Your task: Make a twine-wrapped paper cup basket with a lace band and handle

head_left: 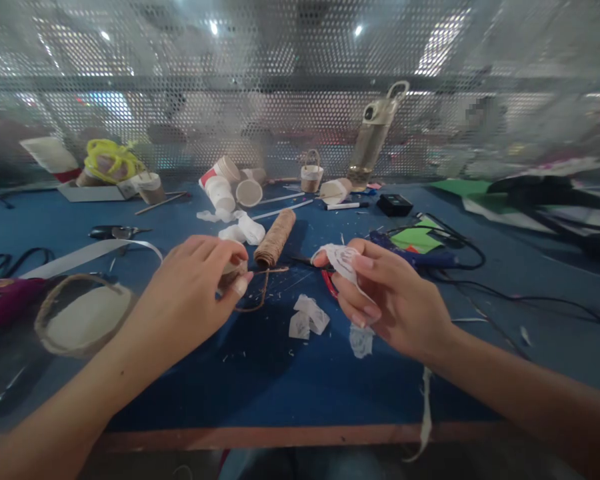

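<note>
My right hand (pixel 390 293) pinches a strip of white lace (pixel 341 260) between thumb and fingers, and the strip hangs down past the fingertips. Closed around a small pale object (pixel 230 279), my left hand (pixel 200 287) hides most of it, so I cannot make out its kind. A roll of brown twine (pixel 276 239) lies just beyond the left hand, its loose end trailing near those fingers. Between my hands, cut lace pieces (pixel 309 317) rest on the blue table (pixel 280 393). Red-handled scissors (pixel 329 283) lie partly hidden behind my right hand.
A shallow twine-rimmed basket (pixel 87 317) and a magenta tool (pixel 13 303) are at the left. Paper cups (pixel 220 193), a small handled basket (pixel 311 175) and a water bottle (pixel 373 137) stand along the mesh screen. A blue glue gun (pixel 425 257) with its cable lies right.
</note>
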The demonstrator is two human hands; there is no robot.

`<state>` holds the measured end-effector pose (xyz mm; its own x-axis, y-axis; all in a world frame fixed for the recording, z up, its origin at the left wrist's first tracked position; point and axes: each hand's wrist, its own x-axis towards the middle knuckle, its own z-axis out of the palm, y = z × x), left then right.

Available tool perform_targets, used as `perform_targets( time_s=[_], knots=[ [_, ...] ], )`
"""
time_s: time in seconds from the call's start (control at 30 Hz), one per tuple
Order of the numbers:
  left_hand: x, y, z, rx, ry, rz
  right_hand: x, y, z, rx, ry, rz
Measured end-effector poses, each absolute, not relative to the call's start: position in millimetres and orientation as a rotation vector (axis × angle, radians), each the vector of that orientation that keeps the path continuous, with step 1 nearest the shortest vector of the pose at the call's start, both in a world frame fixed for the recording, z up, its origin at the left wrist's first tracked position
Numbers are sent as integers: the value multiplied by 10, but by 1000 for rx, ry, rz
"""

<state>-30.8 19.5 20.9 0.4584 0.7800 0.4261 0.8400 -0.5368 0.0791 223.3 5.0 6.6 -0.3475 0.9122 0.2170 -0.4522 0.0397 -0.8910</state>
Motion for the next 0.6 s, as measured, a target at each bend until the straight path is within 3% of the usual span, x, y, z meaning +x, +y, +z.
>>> perform_targets(
  time_s=[0.13,0.33,0.6],
  knots=[
    [-328,195,211,-2532,-1686,-471,2238,52,39,-572,-1227,1545],
    [-384,239,193,-2635,-1621,-480,2215,17,-2,-708,-1542,1546],
    [-306,176,206,-2643,-1406,-787,2205,60,-63,-765,-1880,1212]
  ],
)
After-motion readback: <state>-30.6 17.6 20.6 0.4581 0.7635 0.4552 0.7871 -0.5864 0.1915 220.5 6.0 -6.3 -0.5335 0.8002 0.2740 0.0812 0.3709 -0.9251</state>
